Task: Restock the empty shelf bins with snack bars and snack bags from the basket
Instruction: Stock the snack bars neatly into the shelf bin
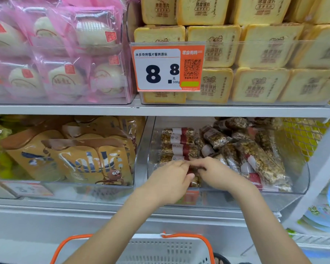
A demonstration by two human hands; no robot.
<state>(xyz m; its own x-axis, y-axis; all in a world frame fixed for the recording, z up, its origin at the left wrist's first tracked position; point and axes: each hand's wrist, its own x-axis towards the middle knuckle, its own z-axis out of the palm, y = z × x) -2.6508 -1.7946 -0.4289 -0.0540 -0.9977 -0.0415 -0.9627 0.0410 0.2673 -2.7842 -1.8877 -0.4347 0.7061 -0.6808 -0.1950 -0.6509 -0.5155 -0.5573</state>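
Clear wrapper is what the fingers are pinching: the left hand (170, 180) and the right hand (215, 175) are meeting tip to tip over one snack bar (195, 180), and each hand is curling its fingers around one end of it. The bar is lying low at the front of the clear bin (301, 180), mostly hidden under the hands, so I cannot tell how tight the hold is. It seems the person is setting this bar down straight, in line with the others, and that is why both hands are working on it together.

Just behind the fingertips, a neat stack of bars (179, 145) is lying crosswise, red labels facing up, so a shopper can read them. To the right of the fingers, loose bars (255, 159) are leaning in a heap, probably dropped in quickly and waiting to be ordered. The bin is already looking rather full.

Left of the hands, the next bin is holding tan cookie bags (91, 161). Above the fingers, over the shelf board, an orange price tag (168, 67) is hanging in front of yellow toast packs (261, 86), with pink bun packs (61, 54) farther left.

Below the wrists, the white basket (166, 250) with orange rim is waiting close, so reaching for more is easy.
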